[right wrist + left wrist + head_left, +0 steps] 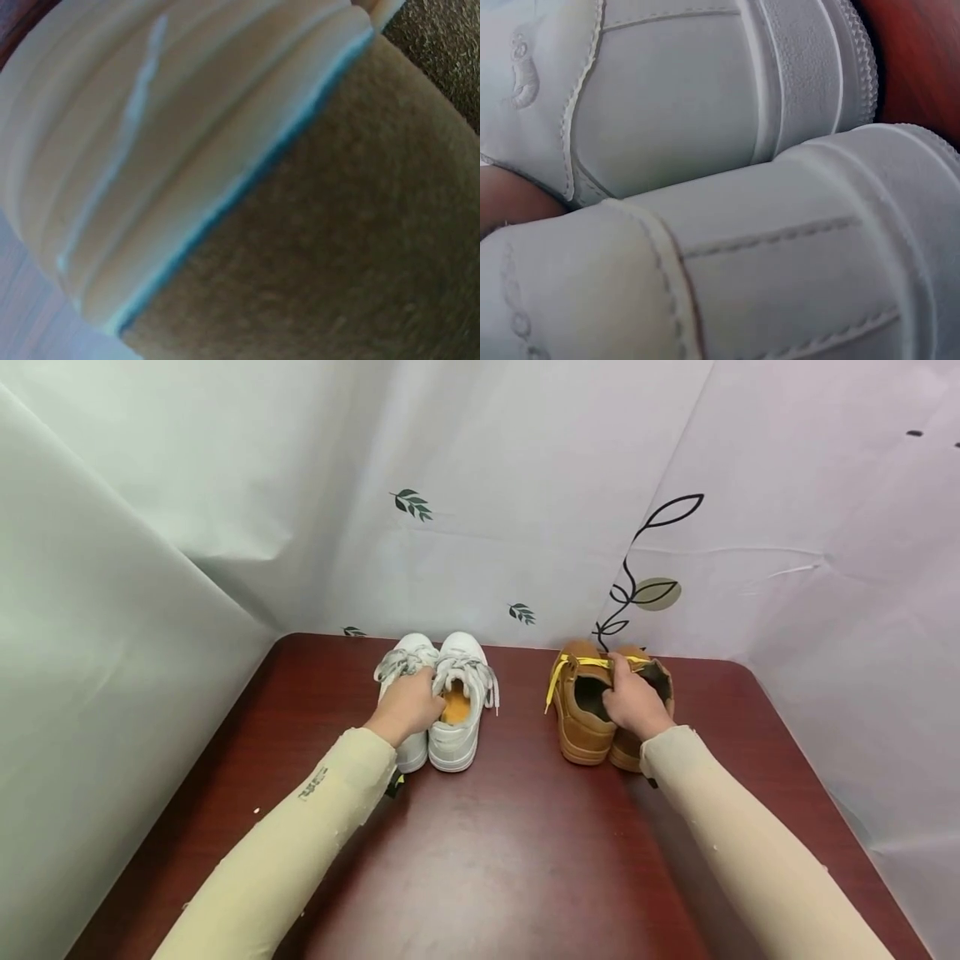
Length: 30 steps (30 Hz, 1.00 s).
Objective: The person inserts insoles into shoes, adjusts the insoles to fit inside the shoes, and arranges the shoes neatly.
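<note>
A pair of white lace-up sneakers [455, 743] stands side by side at the table's back, toes toward the wall. My left hand [408, 702] grips them where their inner sides meet, covering much of the left sneaker. Both white heels [780, 285] fill the left wrist view, a bit of skin showing between them. To the right is a pair of tan-brown shoes [585, 731] with yellow laces. My right hand [633, 697] holds their adjoining sides at the openings; its lower fingers are hidden. Brown suede [337, 225] and a pale ridged sole [187, 112] appear close up in the right wrist view.
The dark red table [487, 860] has rounded back corners. White sheeting [465, 552] with leaf prints hangs behind it and at both sides. A stretch of table separates the two pairs. Small pale specks [257, 811] lie on the left part.
</note>
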Each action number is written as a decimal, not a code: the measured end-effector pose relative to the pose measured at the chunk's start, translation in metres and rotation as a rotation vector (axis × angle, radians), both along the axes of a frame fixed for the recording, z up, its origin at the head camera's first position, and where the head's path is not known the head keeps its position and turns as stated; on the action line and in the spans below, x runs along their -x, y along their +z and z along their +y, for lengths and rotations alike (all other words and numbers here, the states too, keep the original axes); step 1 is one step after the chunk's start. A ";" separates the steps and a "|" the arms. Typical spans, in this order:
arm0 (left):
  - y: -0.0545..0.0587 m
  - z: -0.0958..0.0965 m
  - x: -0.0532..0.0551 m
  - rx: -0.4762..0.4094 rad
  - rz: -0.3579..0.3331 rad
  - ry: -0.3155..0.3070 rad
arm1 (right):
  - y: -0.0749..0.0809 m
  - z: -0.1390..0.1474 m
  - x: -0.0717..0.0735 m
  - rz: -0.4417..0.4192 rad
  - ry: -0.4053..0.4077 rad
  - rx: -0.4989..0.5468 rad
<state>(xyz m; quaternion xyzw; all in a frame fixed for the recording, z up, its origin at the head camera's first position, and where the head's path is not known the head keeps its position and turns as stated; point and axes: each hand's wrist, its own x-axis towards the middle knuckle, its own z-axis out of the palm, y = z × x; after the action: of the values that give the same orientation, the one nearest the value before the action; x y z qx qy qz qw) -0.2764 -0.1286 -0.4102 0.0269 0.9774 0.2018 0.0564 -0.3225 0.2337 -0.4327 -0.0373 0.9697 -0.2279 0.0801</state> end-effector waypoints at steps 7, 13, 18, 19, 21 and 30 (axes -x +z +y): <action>0.003 0.016 -0.005 0.006 -0.011 -0.009 | 0.001 0.001 -0.002 0.003 -0.010 -0.005; 0.003 0.020 -0.006 0.006 -0.012 0.005 | 0.001 0.003 0.001 -0.021 0.007 0.038; 0.003 0.022 -0.006 -0.010 -0.002 0.003 | 0.002 0.004 0.001 -0.044 0.030 0.103; 0.003 0.022 -0.006 -0.012 -0.004 0.003 | 0.003 0.003 0.000 -0.045 0.036 0.109; 0.003 0.023 -0.006 -0.019 -0.010 0.008 | 0.003 0.000 -0.002 -0.050 0.040 0.116; 0.000 0.022 -0.006 -0.015 -0.013 0.020 | 0.005 -0.025 -0.011 -0.029 0.043 0.090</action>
<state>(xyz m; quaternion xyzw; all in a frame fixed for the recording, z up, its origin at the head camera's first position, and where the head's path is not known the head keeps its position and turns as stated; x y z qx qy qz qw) -0.2704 -0.1066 -0.4103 0.0163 0.9757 0.2101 0.0605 -0.3114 0.2088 -0.4275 -0.0583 0.9561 -0.2701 0.0973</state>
